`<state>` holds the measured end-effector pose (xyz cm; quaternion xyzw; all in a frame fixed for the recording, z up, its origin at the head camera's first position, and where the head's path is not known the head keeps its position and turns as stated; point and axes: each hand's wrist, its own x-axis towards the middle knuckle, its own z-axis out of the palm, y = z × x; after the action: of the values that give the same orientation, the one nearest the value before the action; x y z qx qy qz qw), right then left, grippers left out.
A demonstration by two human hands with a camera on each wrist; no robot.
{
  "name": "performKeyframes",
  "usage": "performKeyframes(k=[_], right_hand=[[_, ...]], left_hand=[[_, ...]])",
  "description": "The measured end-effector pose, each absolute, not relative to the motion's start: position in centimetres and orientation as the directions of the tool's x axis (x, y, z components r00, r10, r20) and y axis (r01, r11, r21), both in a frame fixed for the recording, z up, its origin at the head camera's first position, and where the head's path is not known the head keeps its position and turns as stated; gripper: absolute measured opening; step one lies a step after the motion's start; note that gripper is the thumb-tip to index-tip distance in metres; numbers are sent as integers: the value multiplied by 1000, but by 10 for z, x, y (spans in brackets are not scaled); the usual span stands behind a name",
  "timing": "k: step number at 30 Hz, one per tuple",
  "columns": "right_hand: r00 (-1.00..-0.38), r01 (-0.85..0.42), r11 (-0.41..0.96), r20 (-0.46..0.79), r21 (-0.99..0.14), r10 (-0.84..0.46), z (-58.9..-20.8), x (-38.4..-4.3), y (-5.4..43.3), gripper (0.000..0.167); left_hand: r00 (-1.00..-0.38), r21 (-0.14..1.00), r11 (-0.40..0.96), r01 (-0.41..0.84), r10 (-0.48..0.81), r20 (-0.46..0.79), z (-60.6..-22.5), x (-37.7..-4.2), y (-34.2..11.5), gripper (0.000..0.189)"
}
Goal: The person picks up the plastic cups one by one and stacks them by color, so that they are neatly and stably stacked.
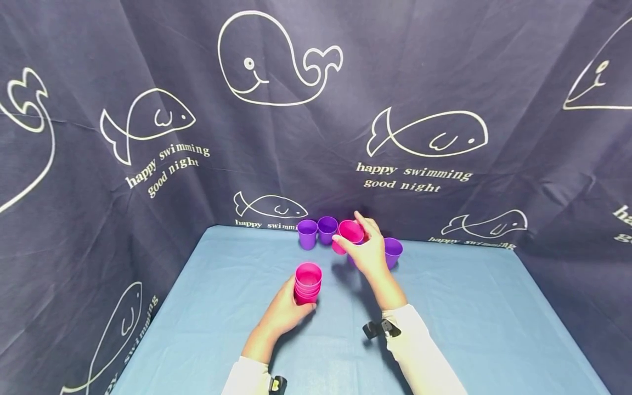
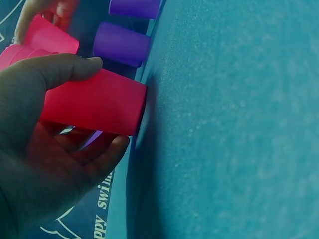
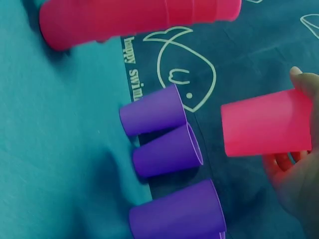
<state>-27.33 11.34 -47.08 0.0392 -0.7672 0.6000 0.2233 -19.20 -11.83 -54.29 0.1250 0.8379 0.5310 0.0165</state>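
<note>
My left hand grips a stack of several nested pink cups, mouths up. In the left wrist view the thumb lies across the stack, and its lowest cup has its base close to the cloth. My right hand holds a single pink cup near its rim, raised above the table and upright. In the right wrist view that cup hangs apart from the purple cups. Two purple cups, one at the left and one beside it, stand upright at the back.
Another purple cup stands right of my right hand; one more purple cup is partly hidden behind the hand. A light blue cloth covers the table. Dark curtains with white whale and fish drawings rise behind and at both sides.
</note>
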Motion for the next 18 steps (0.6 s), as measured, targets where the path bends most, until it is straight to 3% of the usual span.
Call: performKeyframes(k=[8,18], right_hand=[[-886,-374,229,419,-899,197,-478,-262,107,65],[-872,-405,158,433,-900,229,-461,-241,101,61]], left_hand=[[-975,881,436,183,197,105,-543,-191,-118,63],[-975,864,460,207,175,140,-543,-190,-117,63]])
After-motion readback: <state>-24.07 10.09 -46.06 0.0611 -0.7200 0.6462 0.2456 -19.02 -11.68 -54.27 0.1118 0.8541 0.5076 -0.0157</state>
